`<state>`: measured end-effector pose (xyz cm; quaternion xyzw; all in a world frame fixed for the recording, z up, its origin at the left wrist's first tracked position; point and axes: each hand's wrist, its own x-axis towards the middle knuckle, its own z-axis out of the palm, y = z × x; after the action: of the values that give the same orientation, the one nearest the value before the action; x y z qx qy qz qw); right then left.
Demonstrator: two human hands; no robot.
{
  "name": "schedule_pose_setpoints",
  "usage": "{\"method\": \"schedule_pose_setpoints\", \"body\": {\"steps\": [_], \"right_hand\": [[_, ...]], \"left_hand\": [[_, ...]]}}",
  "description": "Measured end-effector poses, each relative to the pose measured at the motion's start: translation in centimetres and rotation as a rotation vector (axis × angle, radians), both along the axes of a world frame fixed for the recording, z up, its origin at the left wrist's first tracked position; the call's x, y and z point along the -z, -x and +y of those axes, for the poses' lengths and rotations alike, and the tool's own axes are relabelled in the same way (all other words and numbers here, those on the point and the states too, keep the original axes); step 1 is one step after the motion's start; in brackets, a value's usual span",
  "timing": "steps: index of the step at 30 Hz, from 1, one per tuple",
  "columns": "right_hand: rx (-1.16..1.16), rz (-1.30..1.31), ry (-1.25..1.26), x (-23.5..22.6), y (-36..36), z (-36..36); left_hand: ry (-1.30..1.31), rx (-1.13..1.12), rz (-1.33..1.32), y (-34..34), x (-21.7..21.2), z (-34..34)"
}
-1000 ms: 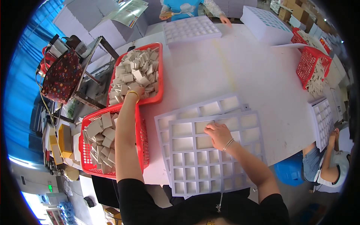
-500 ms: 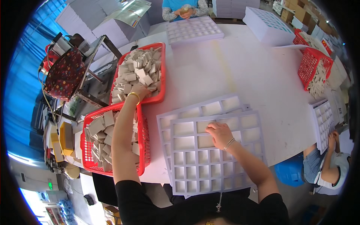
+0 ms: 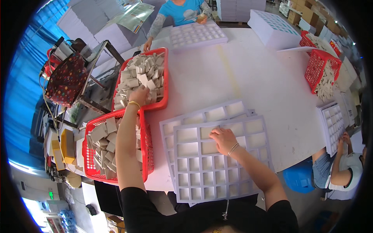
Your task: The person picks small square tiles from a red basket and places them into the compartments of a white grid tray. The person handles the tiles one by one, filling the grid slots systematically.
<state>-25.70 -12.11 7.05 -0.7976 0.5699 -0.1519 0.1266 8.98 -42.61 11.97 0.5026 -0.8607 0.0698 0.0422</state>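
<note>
My left hand [image 3: 138,96] reaches into the far red basket [image 3: 165,87], its fingers curled down among the grey board pieces [image 3: 132,82] heaped there. What those fingers grip, if anything, is hidden. Over the upper cells of a white compartment tray [image 3: 187,163], my right hand [image 3: 223,139] has its fingers drawn together, with the tips at a large cell near the top edge. I cannot make out whether a piece is between them. Grey pieces seem to lie in some cells. Another white tray [image 3: 168,125] lies askew beneath this one.
Beside my left forearm stands a nearer red basket [image 3: 149,155] of larger grey pieces. Across the table, a person in blue [image 3: 180,13] is at a stack of trays [image 3: 198,37]. Another person [image 3: 344,171] sits at the right near a tipped red basket [image 3: 316,73].
My left hand has shifted slightly left within the far basket. My right hand stays at the same tray cells. The person opposite now reaches one hand toward the far basket's edge.
</note>
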Motion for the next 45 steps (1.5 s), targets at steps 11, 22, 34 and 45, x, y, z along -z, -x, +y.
{"method": "schedule_pose_setpoints", "body": {"steps": [11, 22, 34, 45], "right_hand": [[0.060, -0.362, -0.192, 1.0, 1.4, -1.9], [0.120, -1.231, -0.658, -3.6, -1.6, 1.6], [0.089, -1.419, -0.860, -2.9, -1.0, 5.7], [0.188, -1.283, -0.401, -2.9, -2.3, 7.2]], "left_hand": [[-0.440, -0.279, 1.633, 6.1, -1.6, 6.0], [-0.891, 0.017, 1.422, 13.9, 2.7, 29.4], [-0.574, 0.095, 1.311, 13.1, 2.1, 34.5], [-0.631, -0.071, 1.349, 12.2, 3.0, 34.8]]}}
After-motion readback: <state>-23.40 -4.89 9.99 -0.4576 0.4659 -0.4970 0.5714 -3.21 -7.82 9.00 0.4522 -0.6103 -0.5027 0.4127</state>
